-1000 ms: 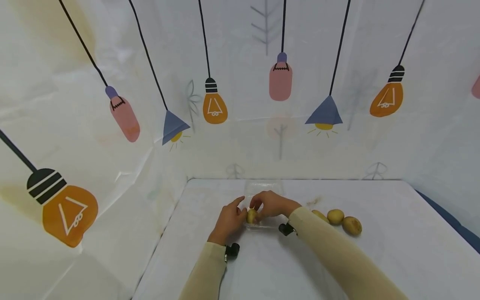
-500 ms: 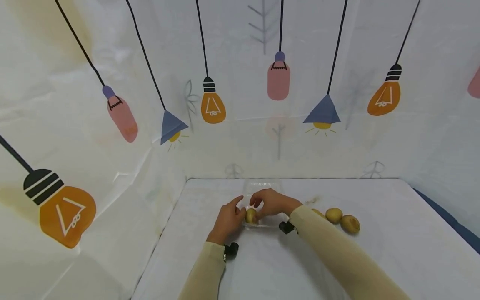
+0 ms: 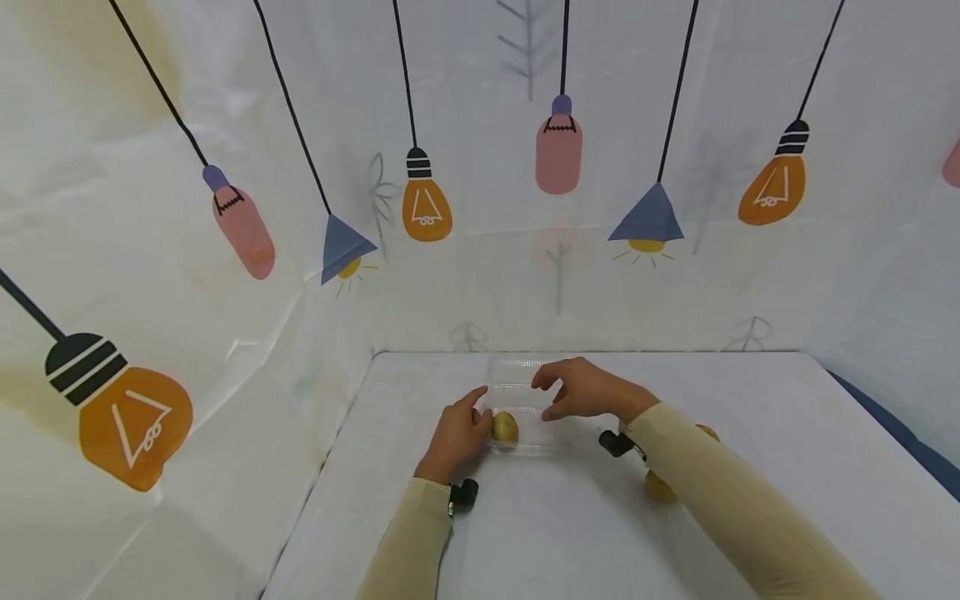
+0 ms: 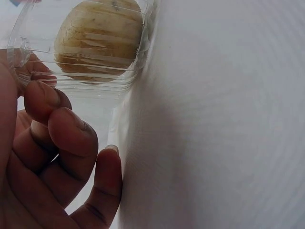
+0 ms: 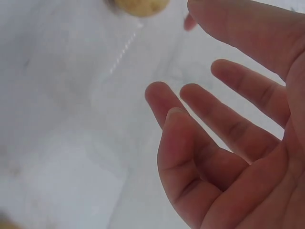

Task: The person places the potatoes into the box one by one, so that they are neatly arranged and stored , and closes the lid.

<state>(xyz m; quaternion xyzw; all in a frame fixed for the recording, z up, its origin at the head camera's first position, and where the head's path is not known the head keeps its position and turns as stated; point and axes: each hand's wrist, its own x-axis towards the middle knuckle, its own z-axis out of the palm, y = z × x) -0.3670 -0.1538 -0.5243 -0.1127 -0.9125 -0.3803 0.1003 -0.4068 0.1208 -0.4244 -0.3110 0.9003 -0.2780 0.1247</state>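
A clear plastic clamshell box [image 3: 536, 450] lies with its lid [image 3: 517, 371] folded back on the white table. One potato [image 3: 505, 428] sits at the left end of its tray, seen through the ridged wall in the left wrist view. My left hand [image 3: 459, 435] holds the box's left edge between thumb and index finger; its other fingers [image 4: 71, 131] are loosely curled below the wall. Above the right part of the box, my right hand [image 3: 588, 390] hovers with spread, bent fingers and nothing in them. In the right wrist view a potato [image 5: 143, 5] shows at the top edge.
Right of the box lie more potatoes, one [image 3: 660, 487] beside the right sleeve [image 3: 720, 492] and another [image 3: 707, 432] mostly behind it. A printed cloth wall [image 3: 480, 292] rises at the table's back and left.
My right hand has released the potato in the box and moved right and up from it. The right sleeve now covers part of the loose potatoes. My left hand has stayed put.
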